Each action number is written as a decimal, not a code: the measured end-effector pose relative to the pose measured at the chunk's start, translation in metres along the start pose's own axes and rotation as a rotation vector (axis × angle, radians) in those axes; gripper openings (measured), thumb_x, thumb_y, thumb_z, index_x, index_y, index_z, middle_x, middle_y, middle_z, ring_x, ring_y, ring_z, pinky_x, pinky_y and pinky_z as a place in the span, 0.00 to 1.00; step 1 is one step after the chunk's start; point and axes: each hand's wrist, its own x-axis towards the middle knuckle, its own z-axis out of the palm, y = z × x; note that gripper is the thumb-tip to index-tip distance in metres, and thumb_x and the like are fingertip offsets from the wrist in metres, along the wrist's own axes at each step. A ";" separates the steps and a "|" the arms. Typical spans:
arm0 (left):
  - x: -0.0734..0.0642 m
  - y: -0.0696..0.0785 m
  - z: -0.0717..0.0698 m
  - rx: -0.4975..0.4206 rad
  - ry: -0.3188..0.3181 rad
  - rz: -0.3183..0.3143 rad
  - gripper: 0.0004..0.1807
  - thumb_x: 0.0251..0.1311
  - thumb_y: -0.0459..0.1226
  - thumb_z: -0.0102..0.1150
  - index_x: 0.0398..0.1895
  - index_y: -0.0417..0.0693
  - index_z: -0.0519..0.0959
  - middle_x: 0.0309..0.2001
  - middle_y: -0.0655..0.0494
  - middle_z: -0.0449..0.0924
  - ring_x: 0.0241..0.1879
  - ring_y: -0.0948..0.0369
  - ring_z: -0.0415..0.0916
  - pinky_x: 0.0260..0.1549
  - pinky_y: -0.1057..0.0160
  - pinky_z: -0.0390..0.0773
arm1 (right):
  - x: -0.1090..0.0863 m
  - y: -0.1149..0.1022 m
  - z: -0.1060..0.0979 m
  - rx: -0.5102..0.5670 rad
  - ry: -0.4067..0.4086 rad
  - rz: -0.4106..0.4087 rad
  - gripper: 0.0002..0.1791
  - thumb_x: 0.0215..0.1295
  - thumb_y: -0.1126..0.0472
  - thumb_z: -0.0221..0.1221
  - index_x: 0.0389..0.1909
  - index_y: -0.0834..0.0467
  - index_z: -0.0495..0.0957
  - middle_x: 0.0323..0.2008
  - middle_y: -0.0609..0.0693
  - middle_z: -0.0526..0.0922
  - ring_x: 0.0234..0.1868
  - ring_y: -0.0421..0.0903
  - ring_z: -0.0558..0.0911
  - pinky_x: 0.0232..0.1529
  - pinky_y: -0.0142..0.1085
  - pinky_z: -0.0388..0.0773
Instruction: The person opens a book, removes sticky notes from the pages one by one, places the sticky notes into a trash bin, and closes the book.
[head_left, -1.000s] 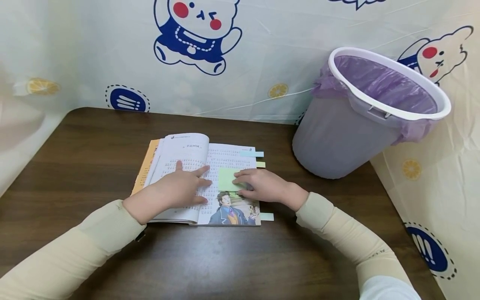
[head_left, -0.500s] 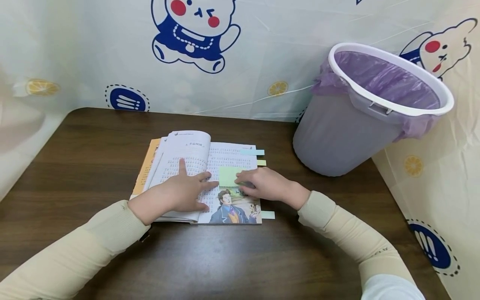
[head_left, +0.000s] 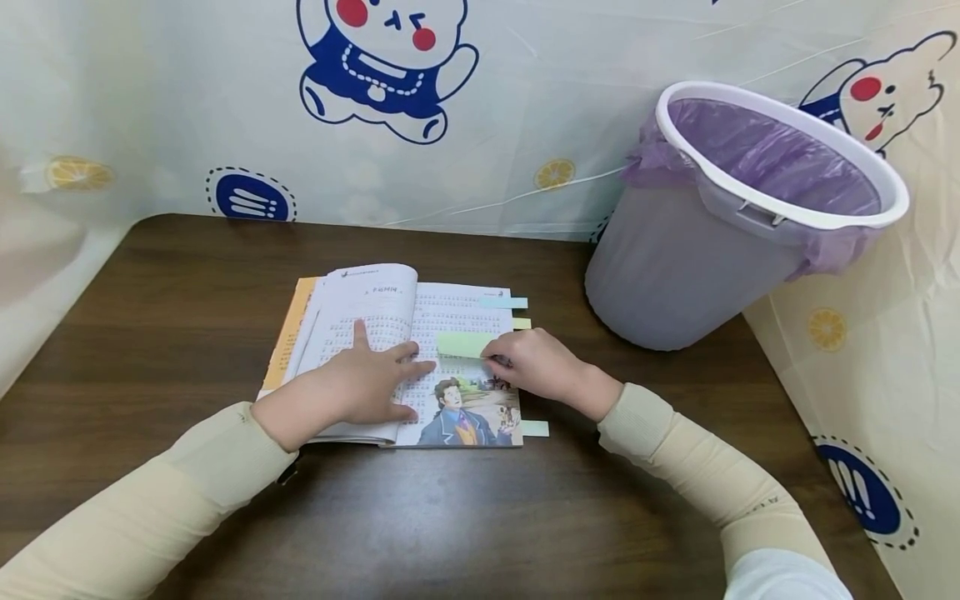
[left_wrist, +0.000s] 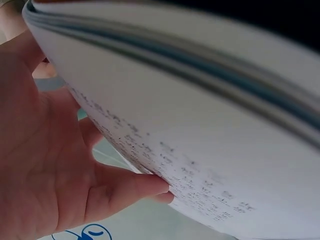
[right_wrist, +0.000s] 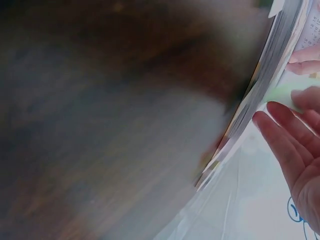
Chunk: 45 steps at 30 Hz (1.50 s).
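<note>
An open book [head_left: 378, 304] lies on the table, text on both pages and a drawing of a man in a blue jacket [head_left: 459, 427] at the right page's lower corner. My left hand [head_left: 367, 385] rests with spread fingers across the fold, pressing the pages; the left wrist view has this hand [left_wrist: 55, 155] against a curved page. Near the right page's outer edge, my right hand [head_left: 542, 362] pinches the lower right part of a green sticky note [head_left: 459, 343], whose lower edge is raised from the paper. In the right wrist view the note [right_wrist: 279, 95] shows at the fingertips.
A blue tab [head_left: 517, 302], a small green tab [head_left: 522, 323] and a pale tab [head_left: 536, 428] stick out from the book's right side. A grey bin [head_left: 675, 258] with a purple liner stands at the back right. Patterned sheeting [head_left: 480, 108] hangs behind the table [head_left: 420, 517].
The sticky note's lower edge has come up in my right hand, uncovering print and more of the drawing. My left hand shifted slightly right and stays on the book.
</note>
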 end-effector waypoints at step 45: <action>-0.001 0.003 0.012 0.103 0.072 -0.068 0.38 0.67 0.60 0.60 0.77 0.60 0.67 0.76 0.45 0.63 0.62 0.13 0.52 0.40 0.37 0.83 | -0.008 0.000 0.000 -0.030 0.141 0.111 0.03 0.65 0.67 0.68 0.31 0.60 0.86 0.24 0.47 0.81 0.21 0.39 0.72 0.25 0.30 0.73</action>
